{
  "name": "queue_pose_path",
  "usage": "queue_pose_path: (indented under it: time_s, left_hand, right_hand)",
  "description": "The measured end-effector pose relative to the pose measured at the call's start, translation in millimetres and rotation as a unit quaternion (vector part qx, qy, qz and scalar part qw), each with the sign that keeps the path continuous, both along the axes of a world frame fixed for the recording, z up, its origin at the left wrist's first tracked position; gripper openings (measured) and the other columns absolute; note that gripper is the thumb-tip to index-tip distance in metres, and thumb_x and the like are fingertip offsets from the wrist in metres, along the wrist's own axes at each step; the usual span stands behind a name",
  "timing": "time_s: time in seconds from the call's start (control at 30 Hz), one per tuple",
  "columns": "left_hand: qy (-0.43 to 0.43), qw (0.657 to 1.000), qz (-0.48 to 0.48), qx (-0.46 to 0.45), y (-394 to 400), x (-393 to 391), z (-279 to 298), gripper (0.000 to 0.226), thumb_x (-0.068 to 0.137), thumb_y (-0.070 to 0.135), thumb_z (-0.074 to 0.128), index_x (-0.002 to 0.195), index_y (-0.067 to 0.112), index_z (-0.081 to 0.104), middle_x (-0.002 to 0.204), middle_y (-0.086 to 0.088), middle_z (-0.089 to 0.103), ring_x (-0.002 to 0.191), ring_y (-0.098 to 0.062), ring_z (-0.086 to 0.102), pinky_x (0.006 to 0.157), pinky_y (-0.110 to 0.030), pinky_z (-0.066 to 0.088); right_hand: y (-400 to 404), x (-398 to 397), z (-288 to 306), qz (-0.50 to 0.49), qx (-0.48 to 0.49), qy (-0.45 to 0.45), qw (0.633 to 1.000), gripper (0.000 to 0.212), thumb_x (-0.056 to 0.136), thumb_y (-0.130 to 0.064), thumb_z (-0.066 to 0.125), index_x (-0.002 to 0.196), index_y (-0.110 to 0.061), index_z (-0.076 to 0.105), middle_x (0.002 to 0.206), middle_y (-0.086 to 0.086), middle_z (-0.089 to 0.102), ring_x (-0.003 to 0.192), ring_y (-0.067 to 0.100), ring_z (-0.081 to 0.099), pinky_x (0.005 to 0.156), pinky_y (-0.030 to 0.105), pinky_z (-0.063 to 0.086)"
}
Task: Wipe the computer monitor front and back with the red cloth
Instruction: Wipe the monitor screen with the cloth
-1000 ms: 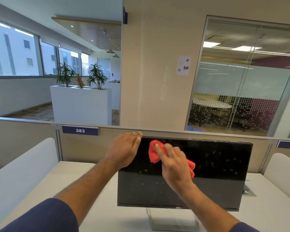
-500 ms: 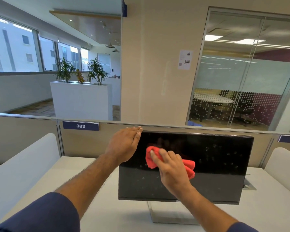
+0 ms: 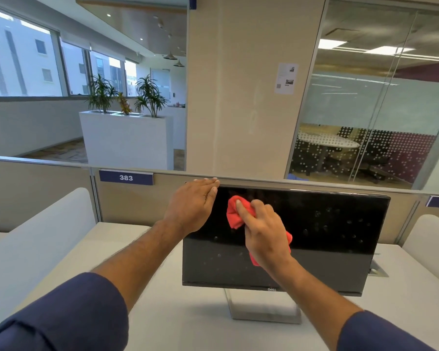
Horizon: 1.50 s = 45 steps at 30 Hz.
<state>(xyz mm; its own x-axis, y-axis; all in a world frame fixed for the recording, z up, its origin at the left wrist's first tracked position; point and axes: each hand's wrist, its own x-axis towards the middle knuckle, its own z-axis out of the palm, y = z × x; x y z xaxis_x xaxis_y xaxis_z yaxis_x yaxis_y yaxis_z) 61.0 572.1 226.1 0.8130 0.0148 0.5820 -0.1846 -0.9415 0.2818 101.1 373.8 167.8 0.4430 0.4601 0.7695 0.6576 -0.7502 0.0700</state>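
Right hand [image 3: 265, 233] clutches soft red cloth [image 3: 235, 214] against screen; left hand [image 3: 192, 205], fingers flat, braces monitor [image 3: 327, 229] at 10 o'clock corner. Panel likely light, tippy: hold top edge.

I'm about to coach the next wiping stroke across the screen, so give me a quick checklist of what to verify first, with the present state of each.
1. Red cloth held in the right hand: ok.
2. Cloth pressed against the monitor front: ok.
3. Left hand steadying the monitor's top left corner: ok.
4. Monitor stand flat on the desk: ok.
5. Right part of the screen free for the stroke: ok.
6. Back of the monitor wiped: cannot tell, hidden.
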Motion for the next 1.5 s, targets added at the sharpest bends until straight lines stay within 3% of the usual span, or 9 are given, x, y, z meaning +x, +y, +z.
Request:
queue_pose_path:
  time_s: [0.1, 0.2, 0.37, 0.5, 0.63, 0.97, 1.07, 1.3, 1.5]
  left_hand:
    - [-0.003, 1.000, -0.002, -0.003, 0, 1, 0, 0.043, 0.105, 0.034, 0.030, 0.143, 0.025, 0.047, 0.147, 0.009, 0.047, 0.139, -0.005, 0.036, 0.109, -0.015, 0.013]
    - [-0.007, 1.000, -0.003, -0.002, 1, 1, -1, 0.042, 0.105, 0.034, 0.030, 0.143, 0.025, 0.047, 0.146, 0.010, 0.048, 0.138, -0.004, 0.036, 0.109, -0.014, 0.012]
    - [-0.004, 1.000, -0.008, 0.001, 3, 0, -2, 0.043, 0.105, 0.035, 0.029, 0.143, 0.025, 0.047, 0.146, 0.009, 0.049, 0.138, -0.005, 0.037, 0.109, -0.017, 0.015]
    - [-0.016, 1.000, -0.004, 0.002, 1, 1, -1, 0.042, 0.105, 0.033, 0.031, 0.141, 0.024, 0.049, 0.144, 0.009, 0.050, 0.137, -0.005, 0.038, 0.108, -0.014, 0.013]
    - [-0.018, 1.000, -0.004, 0.000, 1, 4, -2, 0.042, 0.105, 0.033, 0.031, 0.141, 0.023, 0.050, 0.144, 0.008, 0.051, 0.137, -0.006, 0.039, 0.108, -0.014, 0.014]
    - [-0.009, 1.000, -0.013, 0.002, 6, 2, -4, 0.042, 0.105, 0.035, 0.030, 0.142, 0.024, 0.048, 0.145, 0.008, 0.050, 0.138, -0.006, 0.038, 0.109, -0.016, 0.016]
    - [-0.006, 1.000, -0.012, 0.001, 3, 2, -3, 0.043, 0.106, 0.034, 0.029, 0.142, 0.023, 0.048, 0.146, 0.008, 0.049, 0.138, -0.006, 0.037, 0.111, -0.019, 0.018]
    - [0.006, 1.000, -0.013, 0.009, 2, 4, 0, 0.043, 0.106, 0.033, 0.028, 0.143, 0.022, 0.047, 0.147, 0.008, 0.047, 0.140, -0.007, 0.035, 0.113, -0.022, 0.018]
    - [0.000, 1.000, -0.016, 0.000, 3, 2, -1, 0.043, 0.106, 0.033, 0.029, 0.142, 0.022, 0.048, 0.146, 0.007, 0.049, 0.139, -0.006, 0.037, 0.109, -0.017, 0.014]
  right_hand:
    - [11, -5, -15, 0.018, -0.045, 0.025, 0.999, 0.060, 0.083, -0.009, 0.069, 0.139, -0.015, 0.049, 0.119, 0.010, 0.052, 0.083, 0.022, 0.049, 0.062, 0.037, 0.048]
    - [12, -13, -43, 0.059, -0.170, 0.047, 0.983, 0.065, 0.080, -0.012, 0.070, 0.139, -0.019, 0.046, 0.118, 0.005, 0.050, 0.084, 0.020, 0.048, 0.065, 0.034, 0.046]
    - [-3, -22, -67, 0.083, -0.266, 0.116, 0.954, 0.061, 0.085, -0.009, 0.061, 0.141, -0.022, 0.042, 0.128, 0.003, 0.047, 0.098, 0.022, 0.049, 0.081, 0.036, 0.046]
    - [-3, -13, -40, 0.055, -0.170, 0.058, 0.982, 0.060, 0.078, -0.009, 0.070, 0.134, -0.018, 0.053, 0.116, 0.006, 0.053, 0.084, 0.021, 0.051, 0.067, 0.035, 0.046]
    - [16, -11, -12, 0.011, -0.037, 0.041, 0.998, 0.059, 0.081, -0.008, 0.070, 0.137, -0.015, 0.052, 0.120, 0.011, 0.054, 0.085, 0.023, 0.053, 0.066, 0.039, 0.050]
    - [27, -31, -72, 0.075, -0.285, 0.119, 0.948, 0.064, 0.082, -0.009, 0.061, 0.142, -0.018, 0.041, 0.130, 0.007, 0.048, 0.099, 0.026, 0.049, 0.083, 0.038, 0.046]
    - [25, -27, -59, 0.094, -0.292, 0.108, 0.946, 0.061, 0.089, -0.008, 0.054, 0.146, -0.019, 0.036, 0.134, 0.008, 0.042, 0.107, 0.027, 0.046, 0.088, 0.040, 0.043]
    - [52, -19, -24, 0.055, -0.136, 0.080, 0.986, 0.058, 0.085, -0.011, 0.064, 0.139, -0.020, 0.046, 0.119, 0.004, 0.050, 0.089, 0.022, 0.045, 0.073, 0.037, 0.044]
    - [68, -33, -63, 0.076, -0.227, 0.112, 0.964, 0.069, 0.080, -0.011, 0.063, 0.144, -0.014, 0.038, 0.126, 0.009, 0.047, 0.095, 0.027, 0.049, 0.079, 0.040, 0.046]
